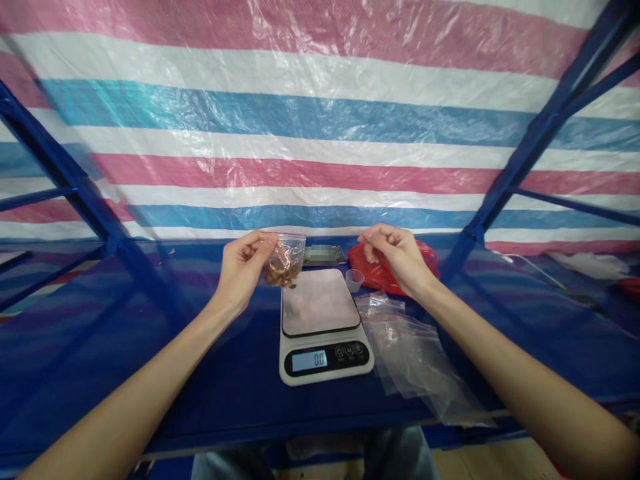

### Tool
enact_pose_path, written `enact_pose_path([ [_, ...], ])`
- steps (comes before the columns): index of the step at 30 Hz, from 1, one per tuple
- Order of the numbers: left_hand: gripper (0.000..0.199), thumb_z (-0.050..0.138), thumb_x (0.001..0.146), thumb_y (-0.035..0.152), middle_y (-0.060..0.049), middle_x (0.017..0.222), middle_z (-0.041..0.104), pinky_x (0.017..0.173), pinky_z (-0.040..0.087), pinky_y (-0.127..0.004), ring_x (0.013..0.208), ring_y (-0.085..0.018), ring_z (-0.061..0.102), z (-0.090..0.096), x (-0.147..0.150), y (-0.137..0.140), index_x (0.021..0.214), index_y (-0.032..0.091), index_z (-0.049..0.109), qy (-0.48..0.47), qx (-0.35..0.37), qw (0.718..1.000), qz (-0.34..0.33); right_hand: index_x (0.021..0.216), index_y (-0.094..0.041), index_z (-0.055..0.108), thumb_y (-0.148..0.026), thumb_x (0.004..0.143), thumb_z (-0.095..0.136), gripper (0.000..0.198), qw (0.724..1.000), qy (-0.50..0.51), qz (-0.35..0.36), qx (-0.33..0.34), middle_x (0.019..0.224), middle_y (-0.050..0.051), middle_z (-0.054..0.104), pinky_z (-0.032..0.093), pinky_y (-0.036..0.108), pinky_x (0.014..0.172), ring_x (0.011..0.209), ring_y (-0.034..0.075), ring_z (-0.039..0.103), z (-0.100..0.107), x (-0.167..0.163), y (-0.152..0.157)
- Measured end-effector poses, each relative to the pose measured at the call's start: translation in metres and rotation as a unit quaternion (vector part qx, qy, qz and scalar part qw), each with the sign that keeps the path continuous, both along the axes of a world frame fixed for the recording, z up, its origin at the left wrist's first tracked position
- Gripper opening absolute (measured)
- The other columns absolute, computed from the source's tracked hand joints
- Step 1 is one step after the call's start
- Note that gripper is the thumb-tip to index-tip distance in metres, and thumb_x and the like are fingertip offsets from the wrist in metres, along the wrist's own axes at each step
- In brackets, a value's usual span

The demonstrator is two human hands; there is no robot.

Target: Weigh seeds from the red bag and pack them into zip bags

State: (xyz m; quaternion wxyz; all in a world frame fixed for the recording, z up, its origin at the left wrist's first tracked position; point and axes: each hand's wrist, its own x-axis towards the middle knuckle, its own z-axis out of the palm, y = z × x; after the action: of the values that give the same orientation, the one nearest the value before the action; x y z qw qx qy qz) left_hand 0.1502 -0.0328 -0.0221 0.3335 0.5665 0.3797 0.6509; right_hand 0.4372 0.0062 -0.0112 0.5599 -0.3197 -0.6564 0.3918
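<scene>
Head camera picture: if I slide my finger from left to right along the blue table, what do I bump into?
Left hand → small clear bag of brown bits pinched in it → kitchen scale → tiny clear cup → right hand, over the red bag.

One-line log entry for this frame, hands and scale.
left hand: holds small bag above scale | right hand: fingers pinched over red bag | scale pan: bare

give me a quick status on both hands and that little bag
Left hand pinching small clear bag of brown bits above scale. Right hand pinched shut over red bag, contents unseen. Scale platform bare.
</scene>
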Motion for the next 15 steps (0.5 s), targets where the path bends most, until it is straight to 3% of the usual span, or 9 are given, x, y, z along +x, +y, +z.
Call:
enact_pose_path([
  [15,0.035,0.077,0.088,0.050,-0.004,0.069,0.075,0.047,0.050,-0.022,0.051,-0.015,0.065,-0.0006,0.0055,-0.0044,0.078,0.017,0.074,0.014,-0.028,0.999,-0.036,0.079,-0.020,0.077,-0.043,0.087,0.081,0.025,1.000,0.008,0.006,-0.017,0.054,-0.002,0.060,0.038,0.028,0.056,0.050,0.012,0.047,-0.0005,0.0062,0.0072],
])
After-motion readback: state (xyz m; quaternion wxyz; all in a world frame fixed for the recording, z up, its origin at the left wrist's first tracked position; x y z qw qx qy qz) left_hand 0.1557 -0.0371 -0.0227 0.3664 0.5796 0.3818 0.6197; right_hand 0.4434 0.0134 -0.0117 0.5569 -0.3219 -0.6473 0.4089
